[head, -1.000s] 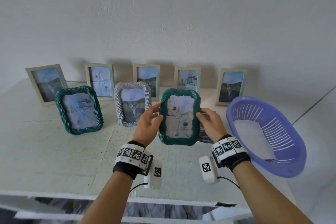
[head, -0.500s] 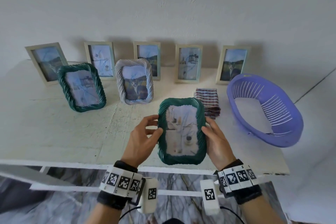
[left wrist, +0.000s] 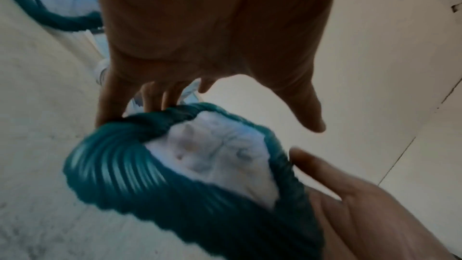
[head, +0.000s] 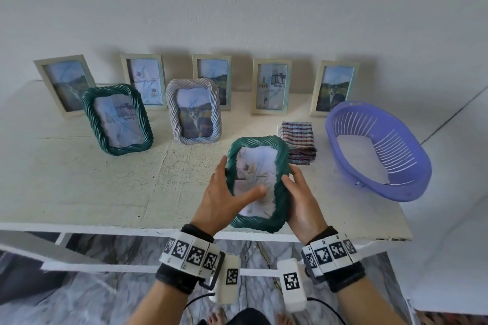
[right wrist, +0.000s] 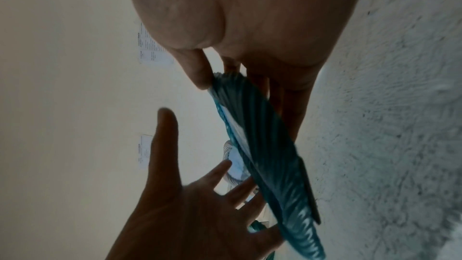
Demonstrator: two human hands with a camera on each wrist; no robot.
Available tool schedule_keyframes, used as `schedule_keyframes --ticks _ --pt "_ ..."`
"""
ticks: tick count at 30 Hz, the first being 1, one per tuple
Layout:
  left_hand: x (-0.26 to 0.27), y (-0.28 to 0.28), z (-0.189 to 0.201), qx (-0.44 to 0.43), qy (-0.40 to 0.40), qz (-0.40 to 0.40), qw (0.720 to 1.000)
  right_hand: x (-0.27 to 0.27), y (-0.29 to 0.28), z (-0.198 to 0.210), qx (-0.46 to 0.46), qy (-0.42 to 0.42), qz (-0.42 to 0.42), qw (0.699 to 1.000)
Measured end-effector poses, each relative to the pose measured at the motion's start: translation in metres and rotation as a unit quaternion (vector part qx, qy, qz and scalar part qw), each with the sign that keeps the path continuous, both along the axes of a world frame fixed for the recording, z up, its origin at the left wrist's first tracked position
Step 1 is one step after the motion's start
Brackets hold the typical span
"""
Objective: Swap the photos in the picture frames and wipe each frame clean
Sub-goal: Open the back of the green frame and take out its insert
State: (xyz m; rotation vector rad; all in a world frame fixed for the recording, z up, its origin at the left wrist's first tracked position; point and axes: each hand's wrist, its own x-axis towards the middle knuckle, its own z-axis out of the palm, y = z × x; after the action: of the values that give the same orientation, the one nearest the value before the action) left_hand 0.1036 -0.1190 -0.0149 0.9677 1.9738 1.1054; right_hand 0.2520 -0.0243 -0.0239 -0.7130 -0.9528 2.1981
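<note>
A green twisted-rope picture frame point(head: 257, 182) is held just above the white table point(head: 79, 179) near its front edge, glass up and tilted. My right hand point(head: 298, 192) pinches its right edge, thumb on the front and fingers behind; the right wrist view shows the frame point(right wrist: 270, 145) edge-on in that pinch. My left hand point(head: 224, 192) lies along the left edge with straight, spread fingers, and its thumb reaches over the glass. In the left wrist view its fingertips touch the frame point(left wrist: 150, 175) at the far rim. A folded checked cloth point(head: 299, 140) lies just behind the frame.
A second green frame point(head: 117, 119) and a white twisted frame point(head: 194, 115) stand mid-table. Several flat pale frames point(head: 272, 86) lean along the wall. A purple basket point(head: 377, 150) holding a white sheet sits at the right end.
The green frame has come down and toward me, from upright in the air to tilted low near the table's front edge. My left thumb now stretches over the glass.
</note>
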Motion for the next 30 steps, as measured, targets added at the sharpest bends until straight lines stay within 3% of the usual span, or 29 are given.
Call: schedule_keyframes --ticks 5,11,15,18,22,26,30 --pt "0.018 0.013 0.002 0.043 -0.099 0.010 0.994 -0.007 -0.007 0.010 -0.005 -0.037 0.040 0.998" --pt "0.026 0.008 0.006 0.113 -0.187 -0.052 0.974 -0.012 0.004 0.010 -0.058 -0.115 0.030 0.991" --pt "0.022 0.004 0.000 0.136 -0.216 -0.055 0.965 -0.010 0.012 0.012 -0.053 -0.126 0.043 0.990" --pt "0.012 0.002 -0.006 0.194 -0.269 -0.040 0.942 -0.009 0.018 0.010 -0.009 -0.177 0.008 0.984" --pt "-0.011 -0.001 -0.015 0.240 -0.239 0.071 0.938 -0.004 0.029 0.005 0.119 -0.312 -0.054 0.941" --pt "-0.033 0.006 -0.039 0.127 -0.119 0.104 0.979 0.003 0.042 -0.011 0.241 -0.407 -0.061 0.879" --pt "-0.042 0.017 -0.058 0.040 -0.032 0.096 0.994 0.003 0.049 -0.025 0.352 -0.467 -0.015 0.811"
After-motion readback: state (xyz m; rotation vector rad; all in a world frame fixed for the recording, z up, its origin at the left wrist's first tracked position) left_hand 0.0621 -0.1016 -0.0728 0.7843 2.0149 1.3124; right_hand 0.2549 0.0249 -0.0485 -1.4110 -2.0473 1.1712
